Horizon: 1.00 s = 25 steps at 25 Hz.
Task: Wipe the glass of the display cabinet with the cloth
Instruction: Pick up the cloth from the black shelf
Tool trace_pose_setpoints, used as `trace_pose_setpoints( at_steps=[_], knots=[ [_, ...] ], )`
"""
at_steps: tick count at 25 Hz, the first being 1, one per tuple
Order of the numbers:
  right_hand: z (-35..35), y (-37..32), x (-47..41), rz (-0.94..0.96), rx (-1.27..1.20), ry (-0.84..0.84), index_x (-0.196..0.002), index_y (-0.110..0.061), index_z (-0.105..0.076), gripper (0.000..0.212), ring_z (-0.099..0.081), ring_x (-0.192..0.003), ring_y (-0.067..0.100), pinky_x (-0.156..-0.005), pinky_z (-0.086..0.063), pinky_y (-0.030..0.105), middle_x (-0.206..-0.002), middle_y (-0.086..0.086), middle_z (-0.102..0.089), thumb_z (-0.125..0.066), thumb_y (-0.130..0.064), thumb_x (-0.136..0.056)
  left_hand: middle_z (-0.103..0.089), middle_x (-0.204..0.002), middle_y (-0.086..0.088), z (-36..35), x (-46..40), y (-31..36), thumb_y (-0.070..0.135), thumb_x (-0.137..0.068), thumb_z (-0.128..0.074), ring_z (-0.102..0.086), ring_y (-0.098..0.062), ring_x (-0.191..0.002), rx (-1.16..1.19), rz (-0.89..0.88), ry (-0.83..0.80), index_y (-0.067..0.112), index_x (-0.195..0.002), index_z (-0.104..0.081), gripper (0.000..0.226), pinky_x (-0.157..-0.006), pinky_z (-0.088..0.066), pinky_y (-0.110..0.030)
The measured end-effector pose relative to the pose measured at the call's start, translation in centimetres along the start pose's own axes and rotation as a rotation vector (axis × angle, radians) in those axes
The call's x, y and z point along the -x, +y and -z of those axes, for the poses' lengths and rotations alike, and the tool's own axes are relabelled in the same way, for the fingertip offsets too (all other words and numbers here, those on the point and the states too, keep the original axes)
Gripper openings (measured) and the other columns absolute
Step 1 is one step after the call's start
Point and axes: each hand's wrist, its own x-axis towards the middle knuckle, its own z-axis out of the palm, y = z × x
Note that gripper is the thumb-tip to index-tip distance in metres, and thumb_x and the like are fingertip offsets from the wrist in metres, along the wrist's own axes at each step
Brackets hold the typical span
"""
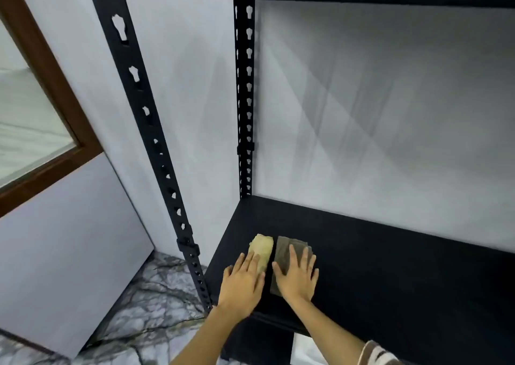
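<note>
Now, landmark: black shelf (390, 275), dark board between slotted black uprights (245, 99).
Left hand (242, 283): flat, fingers spread wide, fingertips on a yellow cloth (263, 249) near the shelf's front-left corner.
Right hand (298, 275): flat, fingers spread, pressing a grey cloth (284, 253) just beside the yellow one.
Behind shelf: pale streaked panel (376, 108).
Cabinet glass: cannot tell.

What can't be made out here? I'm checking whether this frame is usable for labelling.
- Head view: grey cloth partly hidden under right hand.
- Yellow cloth near end hidden under left hand.
- Black shelf cut off by right edge.
- Any cabinet glass: none clearly distinguishable.
</note>
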Motion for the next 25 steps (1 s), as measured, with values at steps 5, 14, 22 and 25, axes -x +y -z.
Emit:
trace_pose_setpoints(
  at_steps=[5, 14, 22, 25],
  knots=[
    [-2.3, 0.5, -1.0, -0.102, 0.088, -0.035, -0.152, -0.037, 0.007, 0.078, 0.012, -0.148, 0.037, -0.119, 0.0, 0.052, -0.16, 0.016, 0.016, -0.027, -0.072, -0.091, -0.009, -0.16, 0.008, -0.8, -0.6, -1.2, 0.037, -0.103, -0.021, -0.004, -0.012, -0.148, -0.011, 0.015, -0.031, 0.022, -0.151, -0.013, 0.052, -0.117, -0.015, -0.035],
    [-3.3, 1.8, 1.1, 0.017, -0.064, 0.145, -0.147, -0.021, -0.038, 0.045, -0.023, -0.145, 0.024, -0.11, -0.03, 0.038, -0.161, 0.006, -0.018, -0.04, -0.018, -0.102, -0.016, -0.159, 0.008, -0.6, 0.1, -1.5, 0.036, -0.103, -0.025, -0.009, -0.013, -0.147, 0.0, 0.009, 0.001, 0.022, -0.15, -0.02, 0.05, -0.115, -0.019, -0.035],
    [-0.1, -2.2, 7.1, -0.139, -1.076, -0.079, -0.134, -0.016, -0.055, 0.034, -0.055, -0.116, 0.018, -0.097, -0.042, 0.03, -0.131, 0.003, -0.058, -0.045, -0.013, -0.102, -0.029, -0.152, 0.014, -0.3, 4.5, -1.4, 0.045, -0.099, -0.025, -0.024, -0.005, -0.142, 0.197, -0.009, 0.25, 0.027, -0.145, -0.031, 0.05, -0.111, -0.023, -0.025],
    [2.2, -5.1, 11.5, -0.218, -1.336, -0.292, -0.131, -0.018, -0.057, 0.032, -0.059, -0.106, 0.016, -0.088, -0.043, 0.029, -0.119, 0.0, -0.063, -0.05, -0.019, -0.1, -0.046, -0.139, 0.014, 1.1, 8.3, -3.5, 0.05, -0.092, -0.019, -0.036, -0.001, -0.13, 0.29, 0.035, 0.456, 0.025, -0.137, -0.044, 0.058, -0.106, -0.027, -0.022]
  ],
)
